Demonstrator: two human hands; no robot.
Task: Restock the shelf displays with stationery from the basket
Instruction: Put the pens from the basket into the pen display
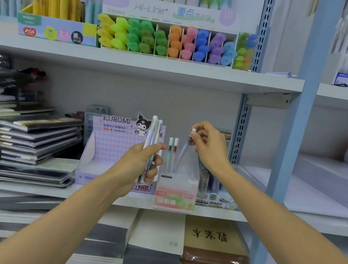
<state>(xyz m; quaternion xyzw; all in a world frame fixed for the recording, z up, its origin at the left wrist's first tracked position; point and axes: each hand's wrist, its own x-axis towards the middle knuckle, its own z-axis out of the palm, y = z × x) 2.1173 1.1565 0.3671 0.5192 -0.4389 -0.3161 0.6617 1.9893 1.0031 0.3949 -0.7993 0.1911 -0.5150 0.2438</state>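
Observation:
My left hand (140, 165) grips a small bunch of pastel pens (153, 135), held upright in front of the purple Kuromi display box (112, 142). My right hand (209, 146) pinches the top of a pale blue pen (181, 156) that slants down into a clear pen display box (176, 191) on the middle shelf. Two pens, one mint (169, 154) and one pink (174, 152), stand upright in that box. No basket is in view.
Stacked notebooks (35, 139) fill the middle shelf's left side. Highlighter displays (167, 39) line the upper shelf. A blue upright post (288, 150) rises at the right, with white paper stacks (329, 183) beyond it. Notebooks and a brown book (215, 236) lie on the lower shelf.

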